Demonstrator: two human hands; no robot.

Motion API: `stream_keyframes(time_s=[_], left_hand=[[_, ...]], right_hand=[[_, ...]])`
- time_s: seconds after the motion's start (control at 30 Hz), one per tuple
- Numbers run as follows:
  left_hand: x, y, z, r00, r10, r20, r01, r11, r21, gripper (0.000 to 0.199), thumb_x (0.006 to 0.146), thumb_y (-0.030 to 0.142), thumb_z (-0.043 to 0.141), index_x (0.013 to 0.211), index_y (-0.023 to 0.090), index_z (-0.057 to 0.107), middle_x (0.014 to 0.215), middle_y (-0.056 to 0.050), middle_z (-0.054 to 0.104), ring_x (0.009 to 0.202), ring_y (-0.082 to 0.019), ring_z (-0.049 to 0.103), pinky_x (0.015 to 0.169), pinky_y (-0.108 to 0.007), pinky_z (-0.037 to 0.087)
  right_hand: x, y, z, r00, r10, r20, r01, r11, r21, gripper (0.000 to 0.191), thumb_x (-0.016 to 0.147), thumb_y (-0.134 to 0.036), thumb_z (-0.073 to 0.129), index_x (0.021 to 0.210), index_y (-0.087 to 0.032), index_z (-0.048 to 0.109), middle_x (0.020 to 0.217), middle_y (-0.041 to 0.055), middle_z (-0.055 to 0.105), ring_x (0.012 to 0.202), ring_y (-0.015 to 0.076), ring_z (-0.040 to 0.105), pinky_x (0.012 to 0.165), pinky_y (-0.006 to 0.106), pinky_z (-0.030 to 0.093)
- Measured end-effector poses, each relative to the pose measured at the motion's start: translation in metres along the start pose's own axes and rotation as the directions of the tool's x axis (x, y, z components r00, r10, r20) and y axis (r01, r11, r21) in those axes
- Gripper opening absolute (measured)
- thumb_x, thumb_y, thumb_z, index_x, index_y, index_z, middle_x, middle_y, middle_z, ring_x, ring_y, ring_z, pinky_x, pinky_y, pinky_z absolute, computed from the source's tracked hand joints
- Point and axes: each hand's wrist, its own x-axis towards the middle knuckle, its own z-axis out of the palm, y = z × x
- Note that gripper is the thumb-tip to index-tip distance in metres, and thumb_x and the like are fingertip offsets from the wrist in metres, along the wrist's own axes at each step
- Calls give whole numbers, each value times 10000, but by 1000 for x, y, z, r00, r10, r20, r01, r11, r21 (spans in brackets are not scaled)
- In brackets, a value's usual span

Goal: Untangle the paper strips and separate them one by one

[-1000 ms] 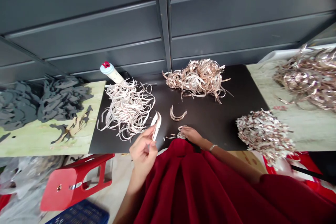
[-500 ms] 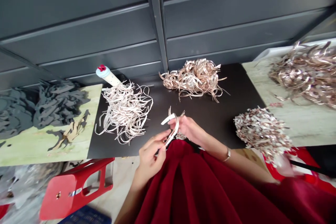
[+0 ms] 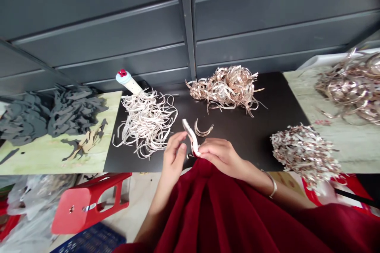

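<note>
Head view: R hand (image 3: 221, 156) pinches low end of curved white strip (image 3: 190, 134), L hand (image 3: 175, 152) half-curled just beside it, grip unclear. Both over black board (image 3: 255, 134), w/ thin bent strips (image 3: 204, 128) near, white strip pile (image 3: 145, 124) to left.

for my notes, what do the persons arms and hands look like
The left hand and right hand are bare and the forearms uncovered. A thin metal bangle circles the right wrist. The dark red garment looks soft and folded.
</note>
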Motion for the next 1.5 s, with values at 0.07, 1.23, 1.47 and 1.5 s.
stream_keyframes(time_s=[0.07, 1.23, 1.47, 1.5], left_hand=[[3, 4, 1, 997, -59, -49, 52, 991, -120, 357, 892, 420, 474, 1124, 200, 633, 1177, -102, 595, 1065, -211, 563, 920, -373, 468], [-12, 41, 10, 980, 33, -194, -113, 900, -421, 226, 705, 280, 756, 812, 189, 578, 747, 6, 724, 600, -110, 670, 522, -168, 520], [-13, 42, 2, 959, 222, -177, -242, 965, -101, 99, 762, 254, 698, 769, 178, 636, 769, -25, 722, 654, -146, 671, 582, -245, 537], [-12, 43, 1, 947, 270, -172, -284, 957, -57, 78, 768, 236, 690, 775, 181, 636, 775, -25, 721, 660, -147, 670, 586, -250, 537]], right_hand=[[-1, 1, 2, 999, -42, 21, 42, 999, -15, 180, 936, -204, 450, 843, -176, 602, 751, 42, 652, 688, 140, 591, 642, 248, 468], [10, -48, 7, 963, 112, -244, -56, 973, 223, 265, 827, -22, 522, 966, -246, 548, 1166, 57, 454, 1099, 184, 531, 835, 330, 561], [11, -57, 1, 971, 125, -202, -64, 957, 284, 316, 837, -28, 502, 1053, -257, 527, 1202, 67, 435, 1111, 179, 529, 810, 292, 578], [12, -58, 0, 974, 119, -193, -63, 960, 273, 322, 835, -28, 508, 1060, -258, 526, 1207, 68, 434, 1104, 179, 533, 803, 285, 578]])
